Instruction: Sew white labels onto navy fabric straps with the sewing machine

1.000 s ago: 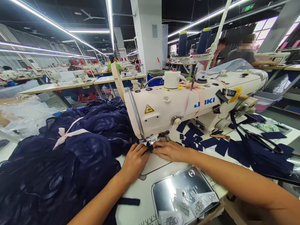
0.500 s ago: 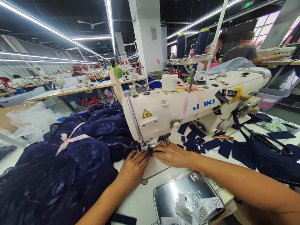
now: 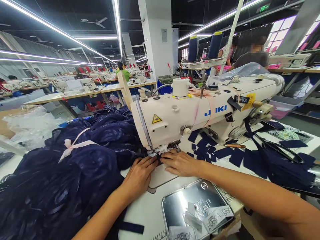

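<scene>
A small piece of dark navy fabric (image 3: 159,158) lies under the needle area of a white sewing machine (image 3: 170,115). From the left, my left hand (image 3: 140,173) holds it down, fingers stretched together and tips by the presser foot. My right hand (image 3: 182,163) grips the same piece from the right, its fingertips close to the left hand's. Most of the fabric is covered by my fingers, and the needle point is hard to make out. A large heap of navy garments (image 3: 100,166) rises just left of my left hand, with a pale ribbon (image 3: 75,146) on it.
Cut navy pieces (image 3: 203,150), a wooden-handled tool (image 3: 233,146) and black scissors (image 3: 287,150) lie right of the machine. A metal tin lid (image 3: 180,200) with printed labels (image 3: 217,216) sits in front. Thread cones (image 3: 216,46) stand behind; co-workers (image 3: 252,58) sit farther off.
The whole view has shifted slightly. Both hands stay by the needle on the fabric, with little visible movement of the fingers.
</scene>
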A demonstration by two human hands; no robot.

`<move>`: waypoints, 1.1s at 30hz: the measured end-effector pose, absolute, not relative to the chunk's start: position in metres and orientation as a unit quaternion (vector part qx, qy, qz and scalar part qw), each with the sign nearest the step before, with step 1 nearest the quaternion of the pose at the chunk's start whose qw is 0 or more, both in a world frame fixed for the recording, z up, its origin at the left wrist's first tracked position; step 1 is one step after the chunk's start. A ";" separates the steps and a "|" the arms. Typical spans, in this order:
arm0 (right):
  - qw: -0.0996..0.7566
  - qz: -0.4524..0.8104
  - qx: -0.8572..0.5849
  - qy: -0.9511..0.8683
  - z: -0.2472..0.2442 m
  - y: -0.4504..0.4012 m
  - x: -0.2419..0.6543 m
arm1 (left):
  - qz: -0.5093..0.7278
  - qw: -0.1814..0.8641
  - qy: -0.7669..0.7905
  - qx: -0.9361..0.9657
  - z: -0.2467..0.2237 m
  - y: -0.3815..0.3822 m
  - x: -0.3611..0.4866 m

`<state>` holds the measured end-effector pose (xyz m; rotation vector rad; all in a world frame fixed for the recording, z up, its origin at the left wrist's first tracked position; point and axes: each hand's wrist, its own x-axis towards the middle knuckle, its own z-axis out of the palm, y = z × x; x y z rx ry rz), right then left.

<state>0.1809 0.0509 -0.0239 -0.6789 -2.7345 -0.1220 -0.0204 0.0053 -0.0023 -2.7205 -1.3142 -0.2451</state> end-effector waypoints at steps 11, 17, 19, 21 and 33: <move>0.165 0.018 -0.260 -0.951 -0.022 0.059 0.184 | -0.100 0.133 -0.424 -0.890 -0.005 0.020 -0.025; 0.156 -0.038 -0.333 -0.929 -0.024 0.062 0.177 | -0.038 0.279 -0.500 -0.819 -0.005 0.004 -0.010; 0.135 -0.070 -0.327 -0.933 -0.019 0.058 0.176 | -0.020 0.298 -0.522 -0.799 -0.005 0.002 -0.007; 0.116 -0.097 -0.315 -0.937 -0.013 0.051 0.177 | -0.016 0.300 -0.537 -0.788 -0.004 0.006 -0.007; 0.050 -0.131 -0.227 -0.964 -0.009 0.046 0.193 | -0.007 0.208 -0.553 -0.807 -0.003 0.029 -0.010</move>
